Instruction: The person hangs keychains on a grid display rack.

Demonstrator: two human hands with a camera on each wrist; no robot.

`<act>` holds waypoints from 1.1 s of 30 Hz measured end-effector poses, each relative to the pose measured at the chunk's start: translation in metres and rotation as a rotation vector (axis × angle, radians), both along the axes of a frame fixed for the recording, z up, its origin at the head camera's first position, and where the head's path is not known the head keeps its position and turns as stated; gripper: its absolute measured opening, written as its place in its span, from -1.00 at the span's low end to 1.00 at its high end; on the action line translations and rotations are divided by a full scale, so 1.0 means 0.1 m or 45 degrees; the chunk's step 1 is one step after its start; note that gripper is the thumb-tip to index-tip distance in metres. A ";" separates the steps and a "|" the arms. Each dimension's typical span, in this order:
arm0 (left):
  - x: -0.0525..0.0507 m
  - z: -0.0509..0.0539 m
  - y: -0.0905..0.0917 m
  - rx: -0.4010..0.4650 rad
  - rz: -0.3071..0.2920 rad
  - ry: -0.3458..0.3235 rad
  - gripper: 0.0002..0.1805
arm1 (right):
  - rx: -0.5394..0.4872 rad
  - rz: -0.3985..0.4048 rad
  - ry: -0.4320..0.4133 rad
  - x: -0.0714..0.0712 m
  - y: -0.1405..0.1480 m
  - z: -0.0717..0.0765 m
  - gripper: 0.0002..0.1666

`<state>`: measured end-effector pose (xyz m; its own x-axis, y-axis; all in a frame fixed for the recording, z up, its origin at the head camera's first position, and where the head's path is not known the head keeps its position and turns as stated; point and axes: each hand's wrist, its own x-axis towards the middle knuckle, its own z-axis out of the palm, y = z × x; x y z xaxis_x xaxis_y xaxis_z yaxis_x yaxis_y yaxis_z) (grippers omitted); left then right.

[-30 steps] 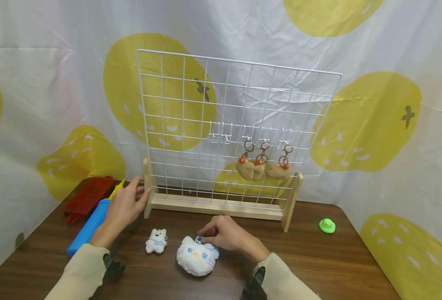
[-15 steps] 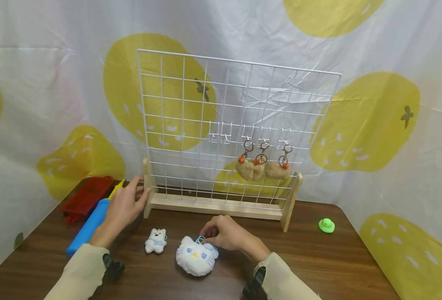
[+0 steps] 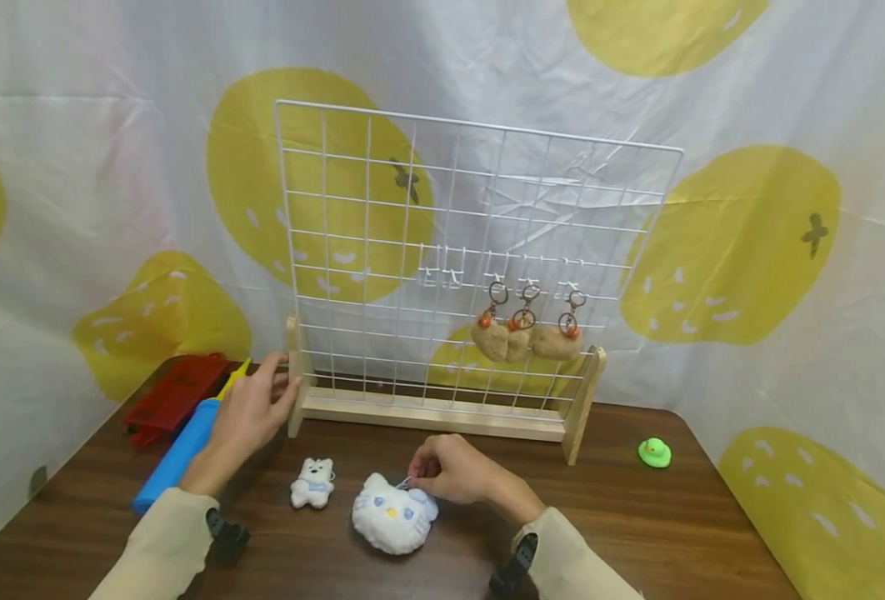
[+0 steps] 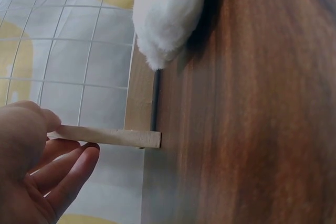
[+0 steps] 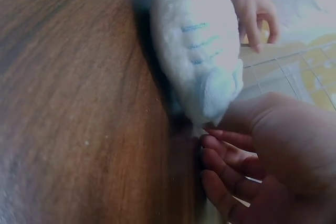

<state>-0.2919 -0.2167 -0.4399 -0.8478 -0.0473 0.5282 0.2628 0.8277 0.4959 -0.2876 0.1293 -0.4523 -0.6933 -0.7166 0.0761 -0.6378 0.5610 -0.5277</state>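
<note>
My right hand (image 3: 453, 471) pinches the thin light-blue cord of a white plush cat-head keychain (image 3: 393, 521), which lies face up on the table with its blue bow beside my fingers. In the right wrist view the cord's end is hidden by my fingertips. My left hand (image 3: 251, 408) holds the left wooden upright (image 4: 105, 135) of the grid stand, thumb on one side and fingers on the other. A white grid panel (image 3: 367, 197) rises from that stand. Between my hands lies a small white plush bear (image 3: 312, 483) with a blue bow.
Three tan plush keychains (image 3: 558, 342) hang from hooks on the grid's right half. White hooks (image 3: 438, 277) without keychains sit left of them. A blue cylinder (image 3: 176, 457) and a red translucent case (image 3: 176, 396) lie at the left; a green toy duck (image 3: 654, 452) sits right.
My right hand has shifted slightly right, drawing the cord out from the plush cat head. The left hand stays on the upright.
</note>
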 end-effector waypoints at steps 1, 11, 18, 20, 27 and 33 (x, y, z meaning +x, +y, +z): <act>0.00 0.00 0.00 0.000 -0.003 0.000 -0.54 | 0.000 -0.001 -0.011 0.00 0.02 0.00 -0.93; -0.01 0.01 0.01 0.001 -0.007 0.030 -0.55 | -0.161 -0.046 -0.394 0.04 0.12 0.18 -0.80; 0.00 0.00 0.00 0.004 -0.009 0.030 -0.54 | -0.365 -0.122 -0.641 0.07 0.13 0.31 -0.76; 0.00 -0.01 0.00 0.003 -0.009 0.033 -0.54 | -0.392 -0.138 -0.694 0.07 0.14 0.36 -0.73; 0.01 0.00 -0.01 0.005 -0.009 0.031 -0.55 | -0.531 -0.090 -0.727 0.07 0.12 0.54 -0.75; 0.01 0.00 -0.01 0.004 -0.010 0.018 -0.55 | -0.619 -0.093 -0.690 0.10 0.10 0.71 -0.72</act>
<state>-0.2913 -0.2173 -0.4399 -0.8405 -0.0420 0.5403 0.2767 0.8240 0.4945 -0.2778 0.1394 -0.3810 -0.7685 -0.6398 0.0063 -0.1864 0.2144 -0.9588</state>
